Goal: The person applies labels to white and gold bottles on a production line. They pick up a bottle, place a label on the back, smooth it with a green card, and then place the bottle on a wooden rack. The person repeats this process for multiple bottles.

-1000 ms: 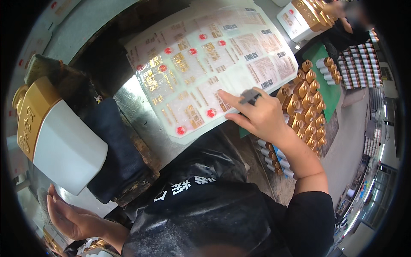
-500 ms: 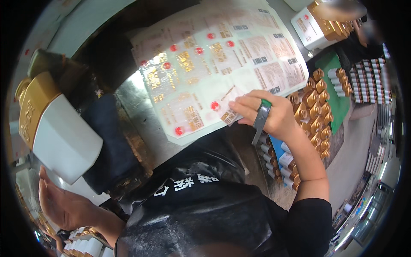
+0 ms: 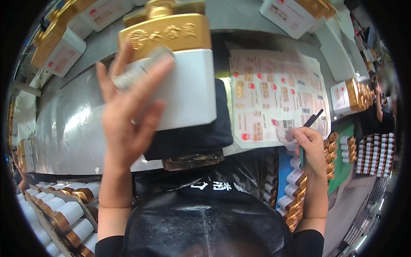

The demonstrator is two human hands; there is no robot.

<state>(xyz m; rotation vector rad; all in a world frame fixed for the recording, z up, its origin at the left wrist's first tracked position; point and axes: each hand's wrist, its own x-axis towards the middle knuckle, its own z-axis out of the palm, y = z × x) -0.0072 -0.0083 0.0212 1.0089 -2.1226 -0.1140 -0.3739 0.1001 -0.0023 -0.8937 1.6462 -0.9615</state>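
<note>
A large bottle-shaped container [image 3: 190, 92], white with an embossed gold shoulder and neck, lies on a dark cloth [image 3: 184, 143]. Over its left side is my left hand [image 3: 130, 107], smeared by motion, with fingers apart. A pale greyish strip [image 3: 143, 70] lies along those fingers; whether they grip it I cannot tell. My right hand [image 3: 310, 147] is closed on a thin black flat-ended tool [image 3: 314, 118]. A clear crumpled film piece [image 3: 286, 133] is pinched at its fingertips, above the near edge of a printed decal sheet [image 3: 265, 107] with gold print and red dots.
Similar containers with labels stand at the far left [image 3: 60, 53], far right [image 3: 295, 17] and right [image 3: 340, 98]. Rows of white-and-gold bottles [image 3: 64, 210] fill racks at the lower left. More bottles [image 3: 295, 180] stand below my right hand. A metal tabletop [image 3: 72, 128] stretches leftward.
The view has turned left. My left hand has risen from below the container to over its side. My right hand has drawn back from the sheet, now with clear film in it.
</note>
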